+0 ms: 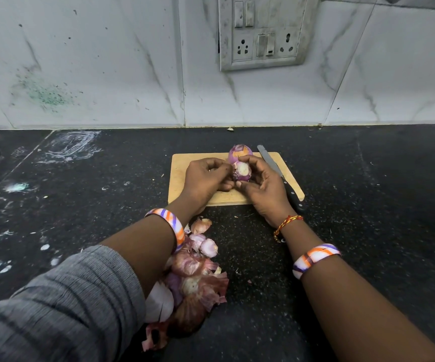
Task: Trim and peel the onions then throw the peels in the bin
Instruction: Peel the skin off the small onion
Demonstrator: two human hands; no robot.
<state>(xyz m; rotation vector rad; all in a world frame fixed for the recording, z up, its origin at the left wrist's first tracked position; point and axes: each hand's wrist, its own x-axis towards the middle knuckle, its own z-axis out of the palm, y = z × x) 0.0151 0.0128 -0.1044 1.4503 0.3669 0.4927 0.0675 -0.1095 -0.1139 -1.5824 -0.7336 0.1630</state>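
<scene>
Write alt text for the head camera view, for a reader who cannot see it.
Over a wooden cutting board, the left hand and right hand grip a trimmed red onion. A second onion and a knife lie on the board; peels are heaped on the black counter.

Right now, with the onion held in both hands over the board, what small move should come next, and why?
Probably pull the skin away with the left hand while the right hand keeps the onion steady. Its cut end is already white, yet purple skin still covers its sides, and the knife lies unused on the board.
</scene>
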